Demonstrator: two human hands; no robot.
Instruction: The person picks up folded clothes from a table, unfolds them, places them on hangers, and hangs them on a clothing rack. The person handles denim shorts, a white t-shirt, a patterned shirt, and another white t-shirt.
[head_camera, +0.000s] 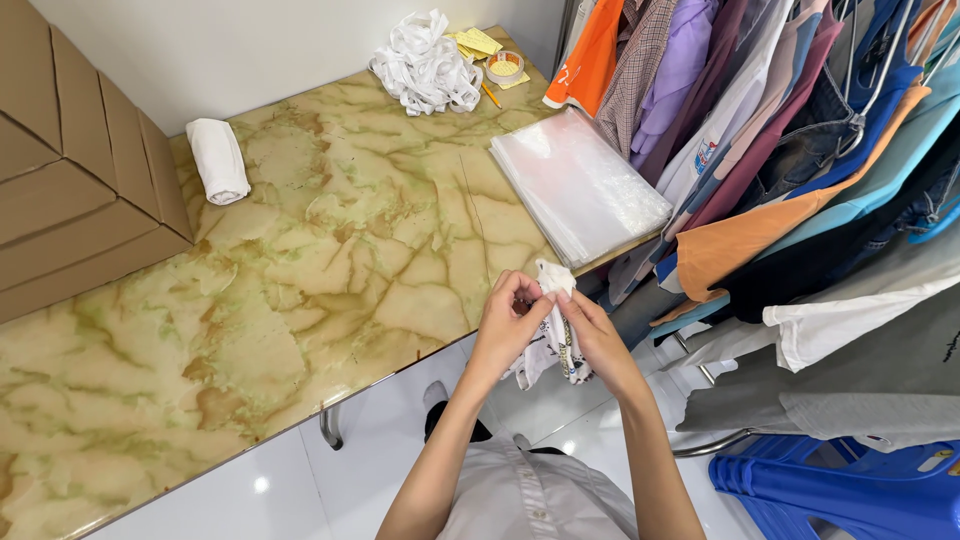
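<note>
Forearms: both rise from the bottom edge, over a pale shirt front that is cut off below.
Tabletop (300, 260): marbled yellow-green, largest surface; its middle lies bare, and its near edge runs just beside the hands.
Clothes rack (800, 150): hanging garments crowd the right side, partly covering the tabletop's right corner.
Cardboard boxes (70, 160): brown, stacked at the left edge, cut off by the frame.
Plastic bags (575, 185): clear, flat stack at the right tabletop edge.
White strips (425, 65): tangled heap at the far edge.
White roll (218, 160): lies beside the boxes.
Small white cloth (553, 340): held off the tabletop's near edge; print unreadable.
Left hand (505, 325): grip clamped on the cloth.
Right hand (595, 335): grip pinching the cloth's top.
</note>
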